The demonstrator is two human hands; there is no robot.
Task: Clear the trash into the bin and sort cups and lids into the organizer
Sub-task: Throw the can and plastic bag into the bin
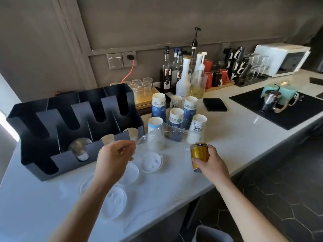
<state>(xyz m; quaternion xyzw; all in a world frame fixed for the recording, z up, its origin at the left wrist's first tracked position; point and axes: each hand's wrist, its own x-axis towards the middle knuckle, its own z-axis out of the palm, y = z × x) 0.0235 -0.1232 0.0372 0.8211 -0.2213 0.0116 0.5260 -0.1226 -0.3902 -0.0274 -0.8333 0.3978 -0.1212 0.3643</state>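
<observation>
My left hand [113,158] pinches the corner of a clear plastic sheet [164,145] lifted above the white counter [236,137]. A yellow can [199,155] is gripped in my right hand [212,165], tilted, near the counter's front edge. Several upside-down paper cups [176,117], blue-patterned and white, stand behind the sheet. Clear plastic lids [151,162] lie scattered on the counter in front of the black organizer [75,119], whose front slots hold some clear lids [79,147]. A grey bin [212,234] sits on the floor below the counter edge.
Syrup bottles [183,79], glasses on a wooden tray [141,88] and mugs line the back wall. A black coaster [215,104], a black mat with a steel pitcher [271,102] and a white microwave [283,58] stand to the right. Dark hexagon floor lies right of the counter.
</observation>
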